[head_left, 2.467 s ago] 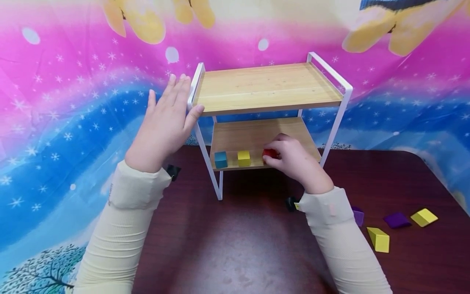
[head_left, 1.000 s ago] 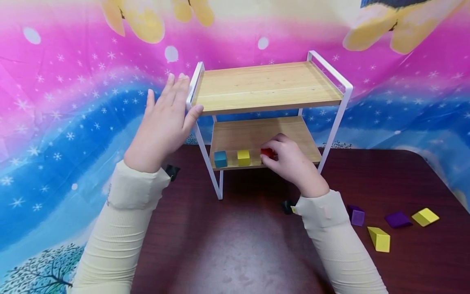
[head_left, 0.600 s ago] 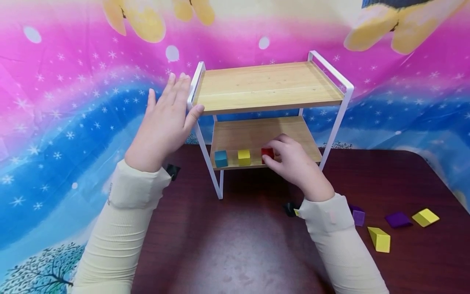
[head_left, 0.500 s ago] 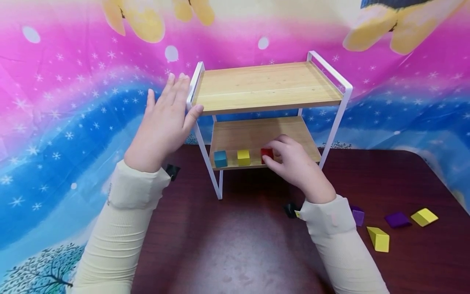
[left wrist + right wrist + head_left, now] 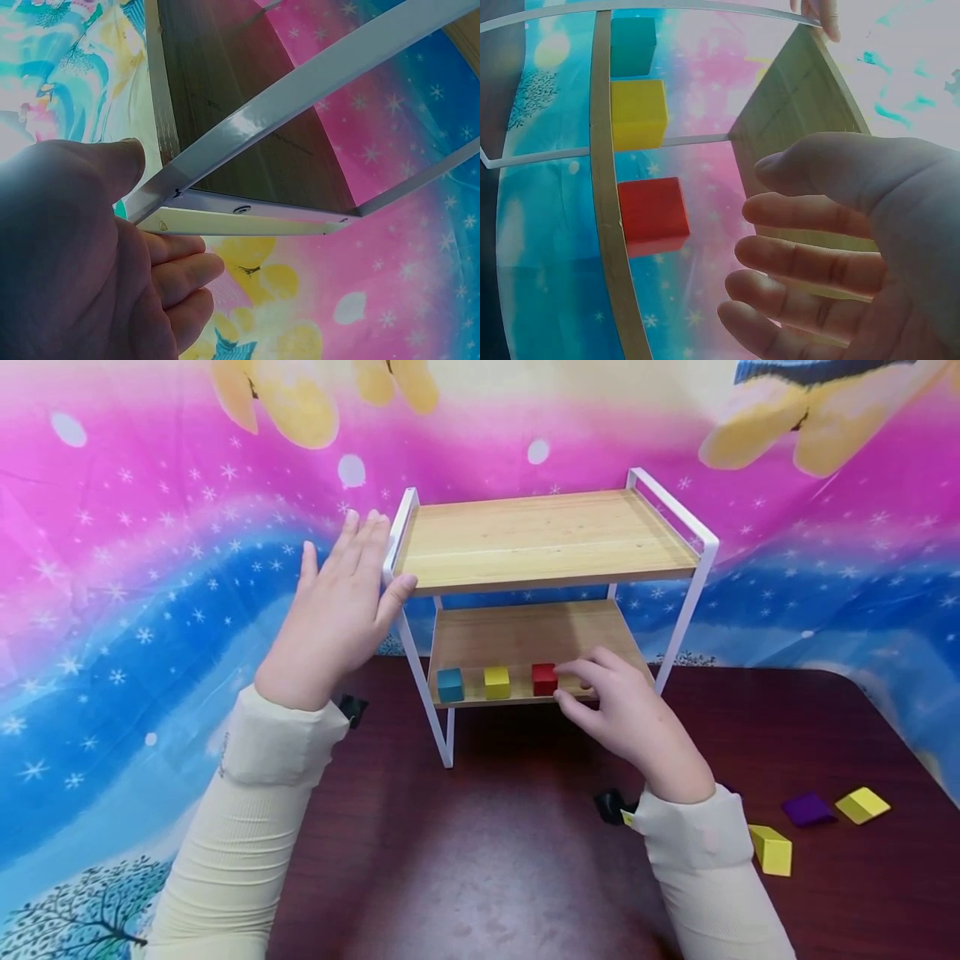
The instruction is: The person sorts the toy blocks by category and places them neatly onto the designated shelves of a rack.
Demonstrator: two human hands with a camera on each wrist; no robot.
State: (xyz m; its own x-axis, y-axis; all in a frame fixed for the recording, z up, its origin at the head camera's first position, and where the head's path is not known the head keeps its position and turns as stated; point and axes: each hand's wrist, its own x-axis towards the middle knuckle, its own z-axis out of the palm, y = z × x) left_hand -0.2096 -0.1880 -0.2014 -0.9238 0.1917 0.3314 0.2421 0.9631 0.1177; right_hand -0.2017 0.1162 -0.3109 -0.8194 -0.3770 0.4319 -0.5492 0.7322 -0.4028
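In the head view a two-tier wooden rack (image 5: 547,537) with a white metal frame stands on the table. A teal cube (image 5: 450,686), a yellow cube (image 5: 497,683) and a red cube (image 5: 542,680) sit in a row along the front of its lower shelf (image 5: 517,631). My left hand (image 5: 326,618) rests at the rack's upper left corner, fingers extended and thumb over the front edge. My right hand (image 5: 633,718) is just right of the red cube and holds nothing; in the right wrist view its spread fingers (image 5: 810,262) stand apart from that cube.
On the dark table (image 5: 450,860), to the right, lie a yellow block (image 5: 772,850), a purple block (image 5: 808,809) and another yellow block (image 5: 863,806). A patterned cloth backdrop (image 5: 150,568) hangs behind the rack.
My right hand has let go of the red cube and drawn back to the right, leaving it on the lower shelf. My left hand has stayed at the rack's corner.
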